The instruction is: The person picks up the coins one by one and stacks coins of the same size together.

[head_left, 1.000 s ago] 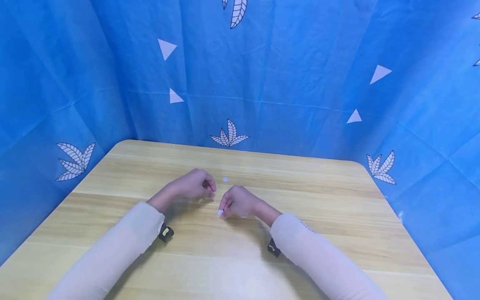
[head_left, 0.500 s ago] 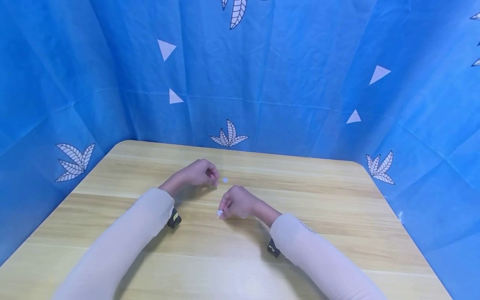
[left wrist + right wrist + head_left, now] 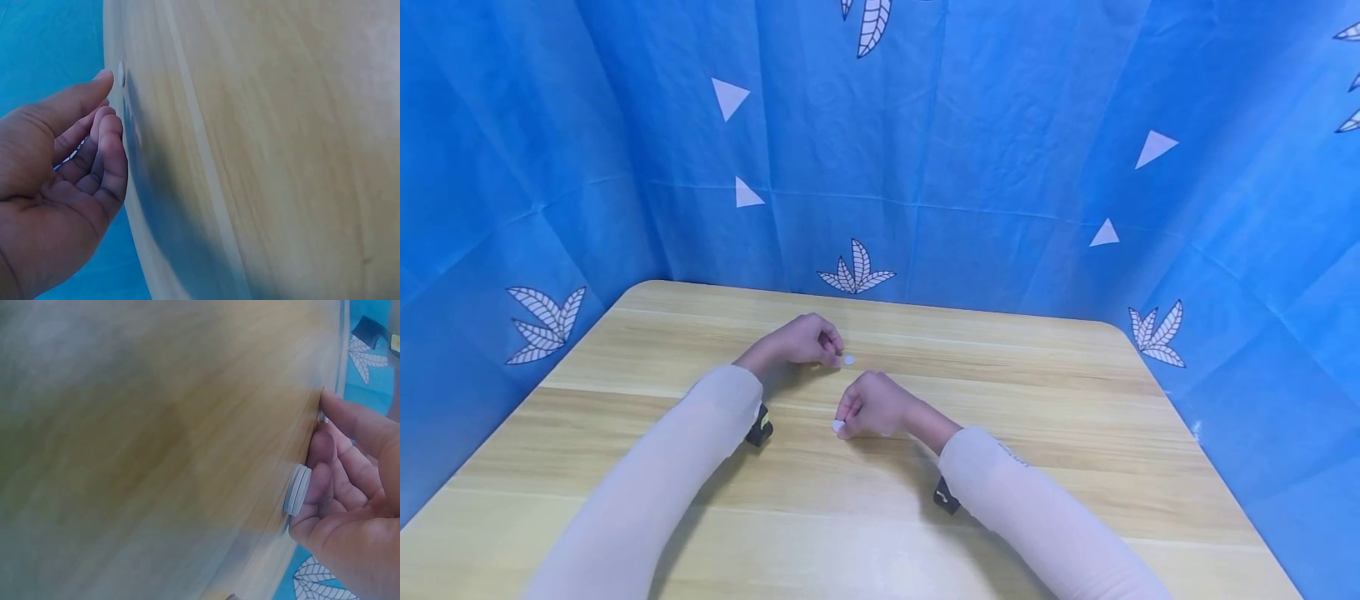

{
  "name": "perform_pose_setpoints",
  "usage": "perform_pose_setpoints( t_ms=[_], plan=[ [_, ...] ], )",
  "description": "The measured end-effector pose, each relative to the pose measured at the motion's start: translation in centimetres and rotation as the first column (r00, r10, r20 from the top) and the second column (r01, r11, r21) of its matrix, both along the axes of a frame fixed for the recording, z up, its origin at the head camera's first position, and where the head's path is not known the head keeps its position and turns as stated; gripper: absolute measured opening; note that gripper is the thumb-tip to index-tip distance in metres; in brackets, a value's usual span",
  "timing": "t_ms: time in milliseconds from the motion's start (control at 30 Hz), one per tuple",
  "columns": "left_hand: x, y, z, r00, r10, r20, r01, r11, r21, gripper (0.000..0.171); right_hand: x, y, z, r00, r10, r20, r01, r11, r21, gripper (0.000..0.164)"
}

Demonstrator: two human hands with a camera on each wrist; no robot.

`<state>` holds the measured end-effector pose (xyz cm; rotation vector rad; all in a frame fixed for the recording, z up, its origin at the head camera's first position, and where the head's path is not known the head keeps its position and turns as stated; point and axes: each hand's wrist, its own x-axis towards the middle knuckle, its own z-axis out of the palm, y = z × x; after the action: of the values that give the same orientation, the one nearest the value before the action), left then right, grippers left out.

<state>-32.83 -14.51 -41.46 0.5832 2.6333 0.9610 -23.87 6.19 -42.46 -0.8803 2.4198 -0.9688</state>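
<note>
My left hand point(image 3: 808, 340) reaches over the back middle of the wooden table point(image 3: 1037, 400). Its fingers are loosely bent, with nothing held between thumb and fingers. Just beyond its tips lies a small flat white disc point(image 3: 848, 360), also seen near the thumb as a thin disc point(image 3: 122, 74) in the left wrist view. Nearer the front, my right hand point(image 3: 874, 406) rests low and pinches another white disc point(image 3: 838, 426) at its thumb and fingertips. The right wrist view shows a short stack of white discs point(image 3: 297, 490) beside the curled fingers; the palm side partly hides it from above.
A blue cloth point(image 3: 970, 150) printed with leaves and triangles hangs around the back and sides of the table. Dark cameras sit under both wrists, one of them the left wrist camera point(image 3: 760, 427). Light sleeves cover both forearms.
My left hand has moved away from me and slightly right, coming up beside the far disc. The right hand and its disc have stayed in place.
</note>
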Motion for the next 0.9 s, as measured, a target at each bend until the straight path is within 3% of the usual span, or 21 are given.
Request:
perform_pose_setpoints(
  t_ms=[900],
  plan=[
    [-0.9, 1.3, -0.5, 1.0, -0.03, 0.002, 0.03, 0.998, -0.057, 0.02, -0.2, 0.0, 0.0, 1.0, 0.008, -0.001, -0.008, 1.0, -0.001, 0.012]
  ],
)
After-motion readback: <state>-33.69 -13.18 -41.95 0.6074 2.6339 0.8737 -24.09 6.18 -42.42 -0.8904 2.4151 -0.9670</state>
